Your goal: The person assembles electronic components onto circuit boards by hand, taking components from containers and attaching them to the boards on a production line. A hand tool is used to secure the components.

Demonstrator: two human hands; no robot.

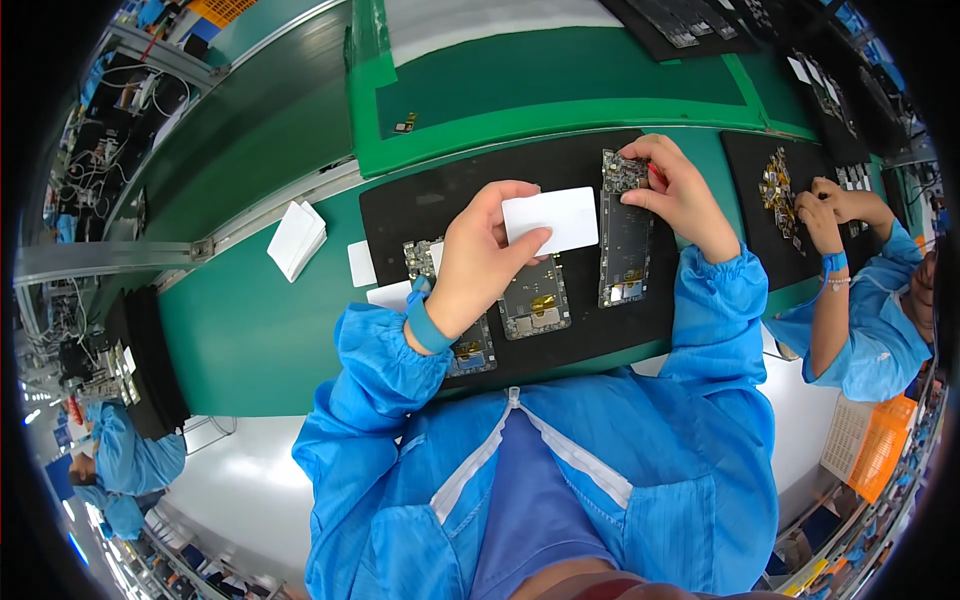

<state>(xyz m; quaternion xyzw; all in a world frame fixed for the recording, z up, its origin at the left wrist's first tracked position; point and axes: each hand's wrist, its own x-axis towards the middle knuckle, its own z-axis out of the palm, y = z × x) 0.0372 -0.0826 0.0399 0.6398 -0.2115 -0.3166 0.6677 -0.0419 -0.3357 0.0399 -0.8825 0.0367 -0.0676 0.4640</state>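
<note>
On a long, shiny green table (250,350), a flat black mat (400,205) lies in front of a person in a bright blue jacket (600,440). From where I stand, I see two bare hands over it. The left hand (475,255) pinches a plain white card with rounded corners (568,212), thumb on the near side and fingers behind. The white card is held up over the mat, just beside a long, dark circuit board with tiny parts on it (625,245). The right hand (685,195) is at the top end of that board, its thumb and fingers bent close by the edge. A tiny red thing (655,171) shows by those fingers, too small to name. I cannot tell if they pinch the board or the red thing.

Two more dark boards (540,305) lie on the mat, one partly hidden behind the left wrist. A blue-green band (428,325) goes round that wrist. To the left, a small pile of white cards (295,240) sits on the table. Over on the right, another person in blue (870,345) has both hands near a heap of little gold and dark parts (775,187).
</note>
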